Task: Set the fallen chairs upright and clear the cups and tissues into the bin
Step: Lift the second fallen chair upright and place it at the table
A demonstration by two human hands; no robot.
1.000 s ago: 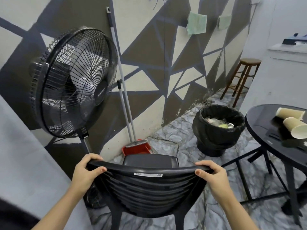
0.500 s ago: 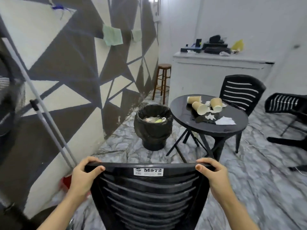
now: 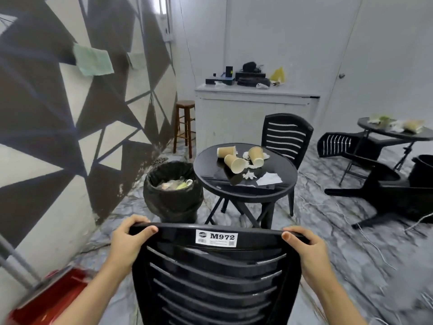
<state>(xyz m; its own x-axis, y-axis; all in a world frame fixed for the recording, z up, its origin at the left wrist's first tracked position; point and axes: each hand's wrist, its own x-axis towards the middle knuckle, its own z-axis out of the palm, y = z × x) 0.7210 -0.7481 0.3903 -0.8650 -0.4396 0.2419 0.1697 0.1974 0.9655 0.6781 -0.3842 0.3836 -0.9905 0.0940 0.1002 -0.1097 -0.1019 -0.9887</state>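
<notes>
Clamping the chair (image 3: 215, 273) backrest's top edge (labelled M972): left hand (image 3: 127, 240), right hand (image 3: 307, 248); each grip pressed shut.

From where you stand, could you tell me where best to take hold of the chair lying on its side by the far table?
Probably the top rail of the fallen chair, near its slatted backrest at the left end. It lies on its side with legs splayed toward the right, so come from the backrest side, clear of the legs, and tip it upright as both hands now grip this chair's rail.
</notes>
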